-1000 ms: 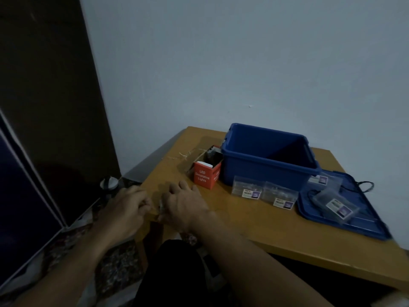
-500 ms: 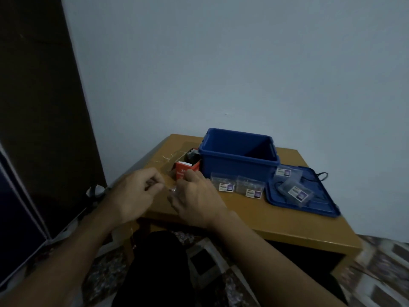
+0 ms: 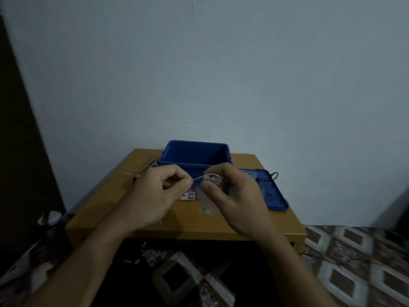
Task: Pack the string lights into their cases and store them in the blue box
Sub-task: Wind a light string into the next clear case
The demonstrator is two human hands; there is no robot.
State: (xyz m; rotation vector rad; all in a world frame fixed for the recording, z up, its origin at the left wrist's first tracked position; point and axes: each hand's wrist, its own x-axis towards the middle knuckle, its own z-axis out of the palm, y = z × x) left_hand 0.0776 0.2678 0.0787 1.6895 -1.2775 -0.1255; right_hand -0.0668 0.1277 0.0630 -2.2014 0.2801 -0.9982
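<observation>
**Containers.** The blue box (image 3: 194, 157) stands open-topped at the back of the wooden surface (image 3: 221, 228). Its interior is in shadow and its contents cannot be determined. The blue lid (image 3: 273, 197) lies flat just to the right of the box. Clear items rest on it, but they are too blurred to identify. A labelled clear case (image 3: 188, 196) lies on the surface in front of the box, between the two hands.

**Grip.** The left hand (image 3: 155, 196) has a closed grip, with thumb and forefinger pinching one end of the string light wire (image 3: 199, 177). The right hand (image 3: 234, 196) also has a closed grip. It holds the other end of the wire together with a transparent case (image 3: 208, 207), which hangs below its fingers. The wire runs taut between the hands, above the surface and in front of the box.

**Change.** Half a second earlier the hands were close together near the front left corner of the surface. They are now raised, centred before the box and spread apart. The red carton is now hidden behind the left hand.
</observation>
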